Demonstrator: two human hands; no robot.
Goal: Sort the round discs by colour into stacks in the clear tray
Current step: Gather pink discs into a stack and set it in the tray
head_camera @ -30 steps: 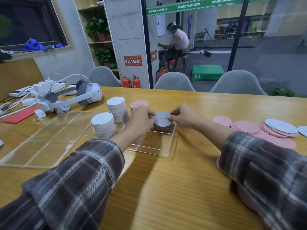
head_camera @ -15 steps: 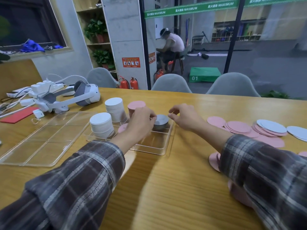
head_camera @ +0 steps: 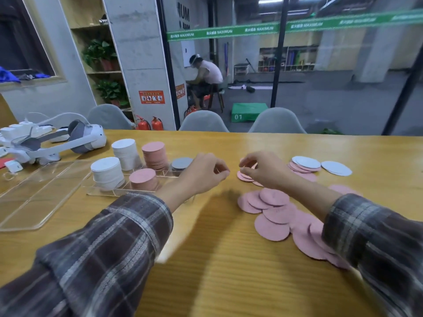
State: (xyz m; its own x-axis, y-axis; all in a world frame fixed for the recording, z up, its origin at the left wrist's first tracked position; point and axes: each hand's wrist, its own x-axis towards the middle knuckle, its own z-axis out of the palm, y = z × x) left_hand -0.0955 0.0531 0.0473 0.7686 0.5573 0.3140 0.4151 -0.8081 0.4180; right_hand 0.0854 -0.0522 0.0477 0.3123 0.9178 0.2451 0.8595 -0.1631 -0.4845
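Discs already sorted stand in stacks in the clear tray (head_camera: 109, 191) on the left half of the desk (head_camera: 217, 259). There are two white stacks (head_camera: 106, 172) (head_camera: 126, 153), two pink stacks (head_camera: 154, 155) (head_camera: 143, 179) and one low grey stack (head_camera: 182, 163) at the tray's right end.

The left hand (head_camera: 203, 173) hovers just right of the grey stack. Its fingers are loosely curled, the thumb is close to the forefinger, and nothing shows in its grasp.

The right hand (head_camera: 263, 171) is beside it, with its fingers curled down over a small pile of pink discs (head_camera: 245, 176) and the fingertips touching that pile. A bit of pink shows between the fingers, but I cannot tell whether the hand grips a disc or only rests on the pile.

Many loose pink discs (head_camera: 272, 211) lie overlapping on the desk near the right forearm. Further right, a grey disc (head_camera: 306, 162) sits on top of another pink pile, and a second grey disc (head_camera: 336, 168) lies flat just beside it.

A second clear tray (head_camera: 34, 197) lies to the left of the first, and a white headset (head_camera: 75, 138) lies behind it. Both sleeves are dark plaid.
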